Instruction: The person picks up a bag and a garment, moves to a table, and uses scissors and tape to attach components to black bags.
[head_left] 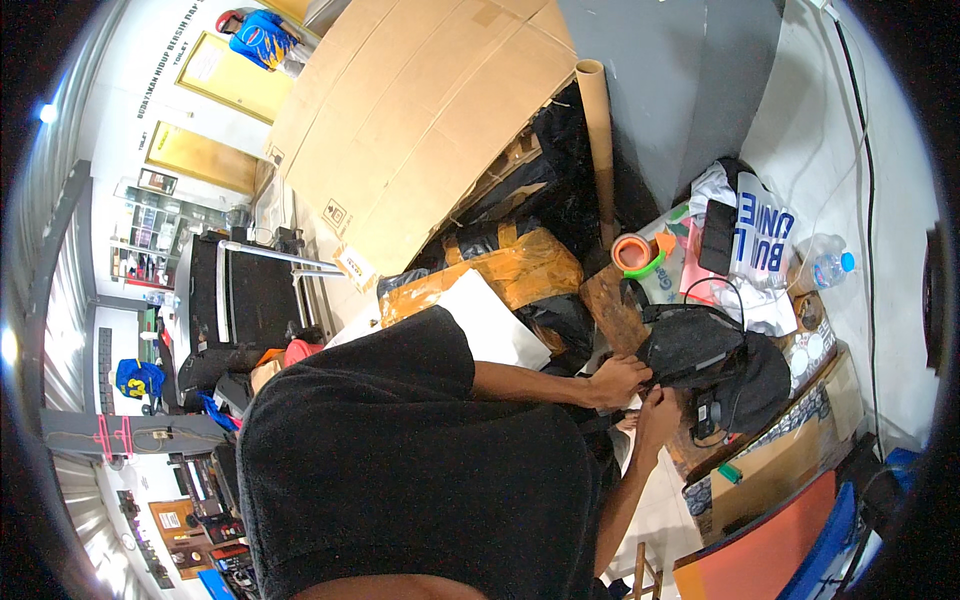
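My left hand (620,382) is closed, its fingertips pinched at the near edge of a black fabric bag (690,345). Just below it, my right hand (657,418) is also closed, with thumb and fingers pressed together at the same edge. The small part between the fingers is hard to make out. The bag lies on a worn wooden table (612,305). Beside it rests a dark cloth-like item (762,385). A thin black cable (742,302) loops over the bag, and a small black device (708,412) sits near my right hand.
Farther along the table are tape rolls (631,252), a black phone (716,237), a white printed bag (765,235) and a plastic bottle (830,268). A large cardboard sheet (420,120) leans over taped packages (530,270). An orange panel (765,540) stands at lower right. Another person (262,40) is far off.
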